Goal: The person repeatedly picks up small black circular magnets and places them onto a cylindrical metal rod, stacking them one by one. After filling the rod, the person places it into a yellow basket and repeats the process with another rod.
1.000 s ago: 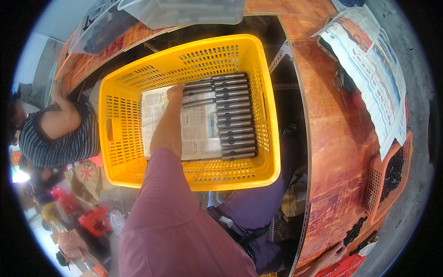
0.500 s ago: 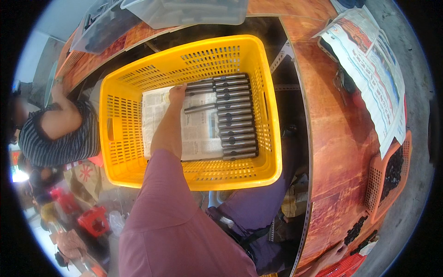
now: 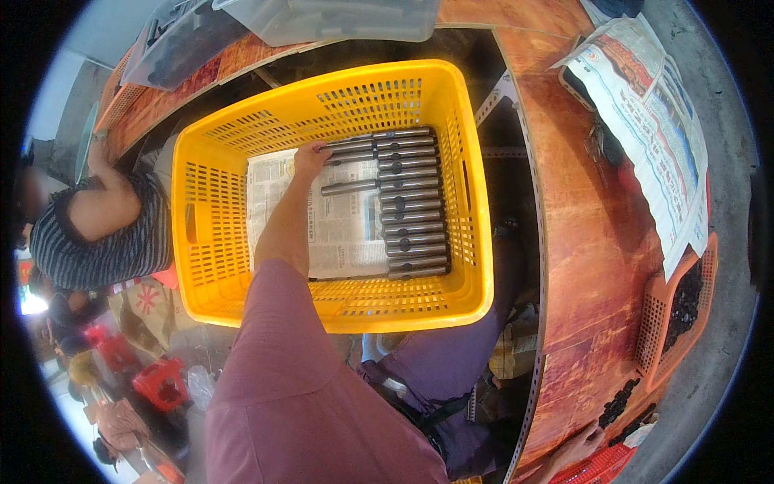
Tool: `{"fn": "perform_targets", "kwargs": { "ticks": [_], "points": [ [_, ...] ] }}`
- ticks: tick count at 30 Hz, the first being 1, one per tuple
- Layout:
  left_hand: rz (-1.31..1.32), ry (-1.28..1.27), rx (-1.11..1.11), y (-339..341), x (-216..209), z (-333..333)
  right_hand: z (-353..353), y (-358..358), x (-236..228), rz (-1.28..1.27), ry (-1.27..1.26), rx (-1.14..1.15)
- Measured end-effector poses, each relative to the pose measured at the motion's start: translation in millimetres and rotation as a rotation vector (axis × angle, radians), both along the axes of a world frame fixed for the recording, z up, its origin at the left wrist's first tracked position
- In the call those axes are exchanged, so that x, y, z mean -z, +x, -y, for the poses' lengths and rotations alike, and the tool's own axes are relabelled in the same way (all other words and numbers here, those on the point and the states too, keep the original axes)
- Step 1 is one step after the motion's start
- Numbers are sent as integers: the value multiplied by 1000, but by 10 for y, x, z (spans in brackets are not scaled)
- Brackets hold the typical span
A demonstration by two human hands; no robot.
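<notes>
Rods (image 3: 414, 206) lie side by side over newspaper (image 3: 347, 242) inside a yellow basket (image 3: 197, 173). The person's left hand (image 3: 309, 164) has its fingers bent at the upper rods' ends; I can't tell whether they grip. The right hand (image 3: 582, 444) is near black pieces (image 3: 619, 403) on the table (image 3: 597, 290), its hold unclear.

Shiny metal rods (image 3: 419, 205) lie parallel in a yellow basket (image 3: 363, 325).

a worktable (image 3: 597, 282) with a reddish wood-grain top runs across the back and down the right side, with perforated metal strips (image 3: 495, 98) beneath. beyond it lies grey floor (image 3: 717, 355); a pale wall (image 3: 105, 32) stands upper left, and white light (image 3: 33, 304) glares far left.
</notes>
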State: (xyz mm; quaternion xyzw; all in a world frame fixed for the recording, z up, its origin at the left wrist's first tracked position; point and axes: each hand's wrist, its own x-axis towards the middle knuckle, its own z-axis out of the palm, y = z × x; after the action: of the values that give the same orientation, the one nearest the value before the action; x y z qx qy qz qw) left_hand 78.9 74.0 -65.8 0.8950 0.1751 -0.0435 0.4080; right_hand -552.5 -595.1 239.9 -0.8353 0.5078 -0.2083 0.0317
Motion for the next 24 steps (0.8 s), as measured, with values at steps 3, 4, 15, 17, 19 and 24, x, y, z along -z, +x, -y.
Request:
{"fn": "perform_targets", "kwargs": {
  "ticks": [3, 4, 15, 17, 19, 24],
  "points": [
    [10, 181, -93, 12, -192, 133, -15, 25, -4, 3, -2, 6],
    [-29, 145, -111, 21, -188, 137, -26, 31, -9, 5, 1, 14],
    [-54, -326, -99, -31, 65, -153, -3, 29, -6, -56, -24, 4],
    [-30, -313, -134, -35, 116, -183, 31, 2, 9, -40, -12, -41],
    [-55, -245, -163, -23, 141, -181, 28, 1, 6, -35, -13, -33],
    [51, -118, -197, 32, 154, -130, 82, -33, 38, -54, -44, -27]
  ]
}}
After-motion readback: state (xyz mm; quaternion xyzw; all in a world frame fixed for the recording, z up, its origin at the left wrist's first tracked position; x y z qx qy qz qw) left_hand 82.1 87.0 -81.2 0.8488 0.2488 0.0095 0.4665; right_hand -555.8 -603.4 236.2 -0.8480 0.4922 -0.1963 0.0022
